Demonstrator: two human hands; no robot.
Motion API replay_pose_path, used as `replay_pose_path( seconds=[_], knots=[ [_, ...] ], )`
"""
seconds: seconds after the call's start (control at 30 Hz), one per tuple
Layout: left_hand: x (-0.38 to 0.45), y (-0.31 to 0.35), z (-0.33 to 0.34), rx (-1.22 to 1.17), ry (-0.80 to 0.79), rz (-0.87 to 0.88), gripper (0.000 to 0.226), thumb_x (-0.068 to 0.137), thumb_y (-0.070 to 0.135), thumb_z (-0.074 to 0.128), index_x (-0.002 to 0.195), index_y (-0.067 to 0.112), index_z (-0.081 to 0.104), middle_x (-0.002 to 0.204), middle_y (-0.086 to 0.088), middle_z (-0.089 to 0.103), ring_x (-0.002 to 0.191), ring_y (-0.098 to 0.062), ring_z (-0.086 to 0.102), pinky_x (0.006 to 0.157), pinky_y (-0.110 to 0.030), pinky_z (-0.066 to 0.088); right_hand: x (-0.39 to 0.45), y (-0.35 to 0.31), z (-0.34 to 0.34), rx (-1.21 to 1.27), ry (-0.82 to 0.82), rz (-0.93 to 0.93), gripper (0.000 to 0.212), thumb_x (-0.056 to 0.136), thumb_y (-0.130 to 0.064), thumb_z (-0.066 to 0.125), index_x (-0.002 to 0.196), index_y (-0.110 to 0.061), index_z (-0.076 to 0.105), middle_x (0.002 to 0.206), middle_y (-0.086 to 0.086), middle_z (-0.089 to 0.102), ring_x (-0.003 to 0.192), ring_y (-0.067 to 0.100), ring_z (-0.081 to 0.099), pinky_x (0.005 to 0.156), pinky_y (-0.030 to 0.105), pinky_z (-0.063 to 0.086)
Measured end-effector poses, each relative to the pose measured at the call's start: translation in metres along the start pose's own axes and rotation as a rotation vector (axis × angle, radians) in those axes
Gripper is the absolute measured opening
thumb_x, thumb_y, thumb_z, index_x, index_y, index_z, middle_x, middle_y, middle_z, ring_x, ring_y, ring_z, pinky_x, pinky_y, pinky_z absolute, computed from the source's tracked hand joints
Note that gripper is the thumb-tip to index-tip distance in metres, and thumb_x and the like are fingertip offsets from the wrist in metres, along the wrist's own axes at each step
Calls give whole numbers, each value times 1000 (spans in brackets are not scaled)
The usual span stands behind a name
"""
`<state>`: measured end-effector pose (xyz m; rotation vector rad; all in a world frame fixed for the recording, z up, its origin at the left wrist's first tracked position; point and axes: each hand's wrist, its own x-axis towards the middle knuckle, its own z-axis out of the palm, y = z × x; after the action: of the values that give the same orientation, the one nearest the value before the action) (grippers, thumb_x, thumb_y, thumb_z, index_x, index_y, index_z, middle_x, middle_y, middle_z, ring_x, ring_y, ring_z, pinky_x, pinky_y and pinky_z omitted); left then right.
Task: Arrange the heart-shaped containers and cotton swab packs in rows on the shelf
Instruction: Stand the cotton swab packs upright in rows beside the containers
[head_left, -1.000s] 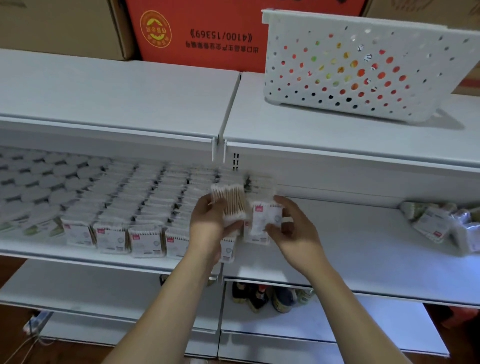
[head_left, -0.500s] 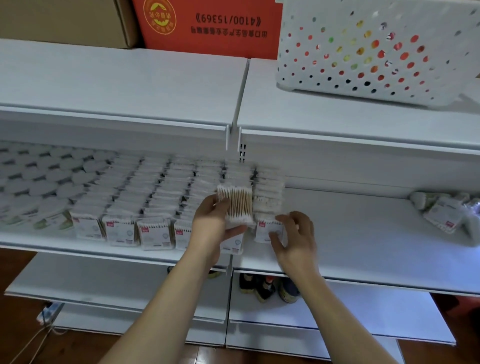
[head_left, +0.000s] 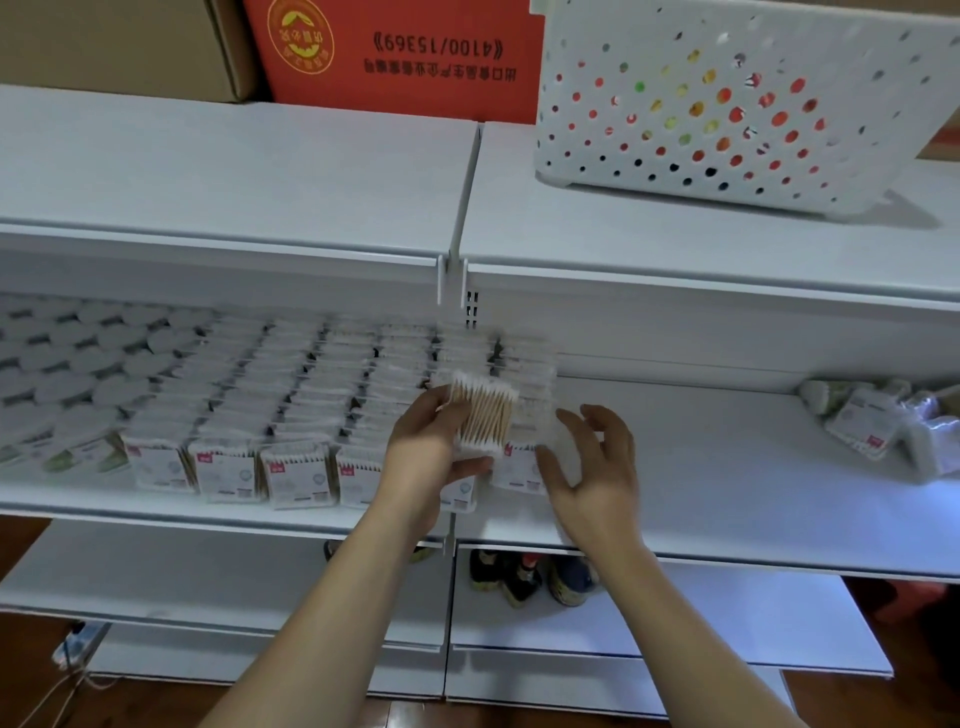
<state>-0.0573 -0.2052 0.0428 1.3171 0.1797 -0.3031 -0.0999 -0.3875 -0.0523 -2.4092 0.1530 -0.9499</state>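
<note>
**Clerk:** Largest item first: the white shelf (head_left: 727, 467) you face, middle tier. What stands above it?

**Checker:** On the top tier, a white basket (head_left: 727, 104) with round holes, coloured things showing through them. Behind it an orange box (head_left: 405, 57) with print, and a brown carton (head_left: 119, 47) to its left.

**Clerk:** And the stock on the middle tier?

**Checker:** Your rows of swab packs (head_left: 311, 395) fill the left bay, running front to back, labels facing you at the front edge. Farther left are the rounded white containers (head_left: 67, 364), also in rows; their exact outline is too blurred to tell. A loose heap of packs (head_left: 872, 426) lies at the far right of the same tier, well apart from the rows.

**Clerk:** Lower tier?

**Checker:** A few dark bottles (head_left: 519, 577) stand just under the middle tier's edge.

**Clerk:** Your hands?

**Checker:** Your left hand (head_left: 431, 447) grips one swab pack (head_left: 483, 415), thumb underneath, fingers behind, holding it tilted above the front of the rightmost row. Your right hand (head_left: 592, 467) is released, fingers spread and relaxed, just beside the front pack (head_left: 519, 467) of that row. Whether the thumb touches it, I cannot tell.
</note>
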Motion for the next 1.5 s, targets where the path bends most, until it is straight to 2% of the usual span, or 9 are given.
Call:
replay_pose_path(
  seconds=[0.13,0.23,0.43,0.63,0.93,1.1,1.23,1.37,1.5],
  knots=[
    [-5,-1,9,21,-101,81,27,93,1,57,93,21,75,94,2,76,98,-26,70,84,-44,61,29,-50,-34,688,-237,643,29,103,-38,46,106,-22,71,84,4,74,74,18,67,67,29,51],
    [-7,-2,13,133,-218,162,27,87,1,57,98,13,78,103,1,77,101,-22,70,91,-43,57,42,-58,-48,925,-385,766,26,101,-29,54,102,-11,72,88,16,73,72,28,66,66,39,53],
    [2,-15,17,176,-100,244,44,89,3,60,122,32,64,122,9,67,114,-15,64,95,-42,55,25,-52,-49,953,-238,708,26,83,9,68,99,-12,70,93,-2,74,86,19,71,78,37,59],
    [8,-23,15,318,-65,252,35,91,9,68,121,25,60,88,2,70,73,-14,65,68,-30,53,14,-52,-52,701,-301,477,62,85,-4,70,131,-40,51,109,-6,68,94,10,70,80,27,58],
    [9,-25,3,631,-103,465,42,95,10,59,134,25,55,109,10,70,99,-5,66,82,-15,51,20,-24,-48,434,-297,263,56,87,-6,70,125,-45,56,114,-7,66,94,5,66,81,22,57],
    [19,-36,-28,1275,-102,841,53,81,25,43,124,5,67,125,-14,66,121,-36,59,105,-52,46,-6,-4,-24,282,-271,227,56,85,-11,71,129,-39,53,110,-7,62,89,4,64,77,27,58],
    [19,-44,-36,1576,-228,795,69,79,38,42,140,8,54,148,-11,51,144,-34,37,120,-50,16,-24,-2,-1,141,-351,87,57,90,-14,66,143,-27,49,104,-7,52,86,15,61,78,32,55],
    [23,-53,-42,1700,-219,827,85,60,13,79,140,4,53,144,-13,53,139,-36,44,115,-56,32,-33,3,10,-107,-214,-89,57,83,-16,73,137,-22,56,112,9,54,102,28,52,75,40,56],
    [25,-55,-44,1655,-221,851,77,60,3,76,136,3,58,138,-14,58,133,-38,51,110,-57,39,-30,5,11,-216,-179,-112,57,80,-19,75,134,-26,60,137,15,47,119,35,50,87,45,55]
  ],
)
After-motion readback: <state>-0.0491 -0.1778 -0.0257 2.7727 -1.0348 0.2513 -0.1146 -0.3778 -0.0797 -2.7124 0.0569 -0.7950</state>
